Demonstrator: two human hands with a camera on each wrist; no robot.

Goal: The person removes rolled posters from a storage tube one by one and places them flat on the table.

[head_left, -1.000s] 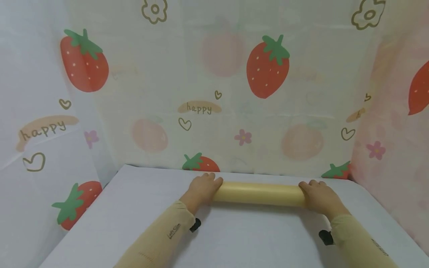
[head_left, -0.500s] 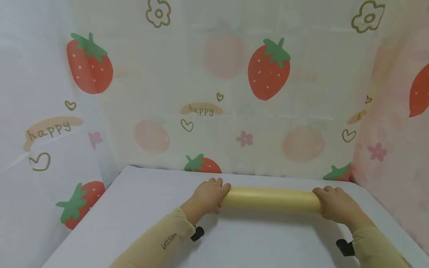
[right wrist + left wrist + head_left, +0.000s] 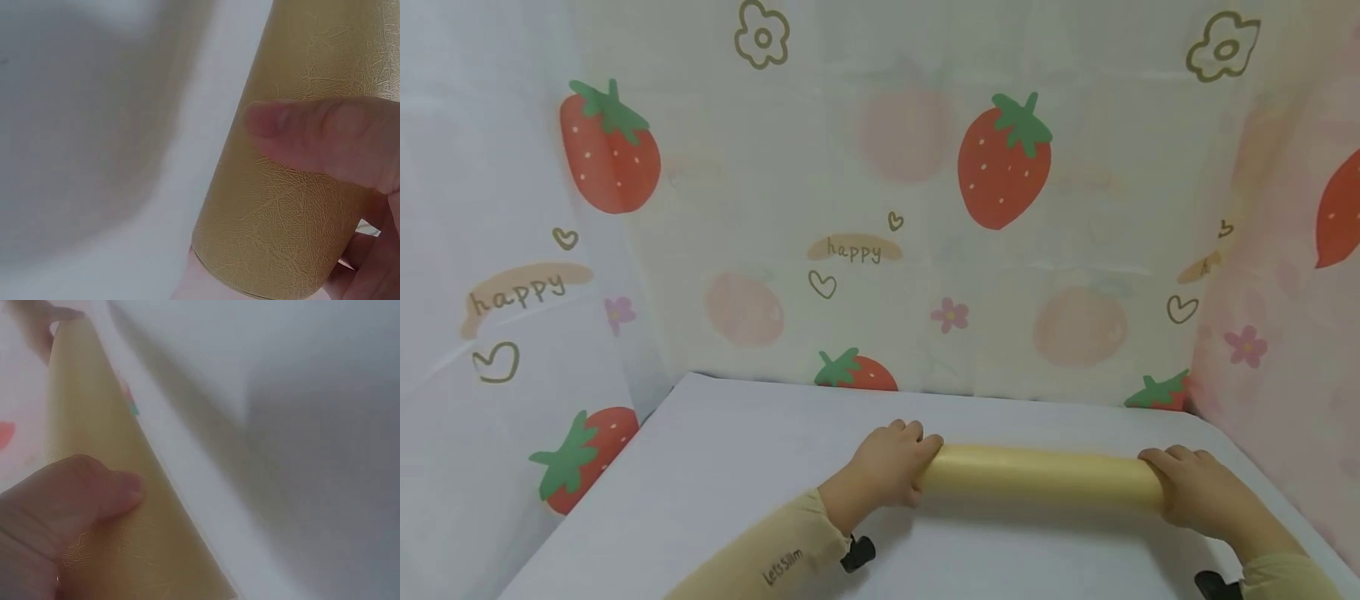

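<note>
A pale gold roll (image 3: 1045, 477) with a wrinkled, leather-like surface lies crosswise in the head view, low over the white table. My left hand (image 3: 891, 467) grips its left end. In the left wrist view, the thumb (image 3: 103, 490) lies along the roll's side. Its right end is in the grip of my right hand (image 3: 1206, 492). The right wrist view has that thumb (image 3: 312, 128) across the grained surface, with fingers curled round behind and mostly hidden. The roll's round end edge (image 3: 250, 295) shows just below this hand.
The white tabletop (image 3: 760, 450) stretches out around the roll. Behind it hangs a cloth backdrop (image 3: 850, 317) printed with strawberries, with cloth sides to left and right. Small black devices (image 3: 857, 553) sit under both wrists, below beige sleeves.
Both hands have brought the roll toward me and to the right, away from the table's back edge. The grip at each end stays the same. The view has shifted slightly.
</note>
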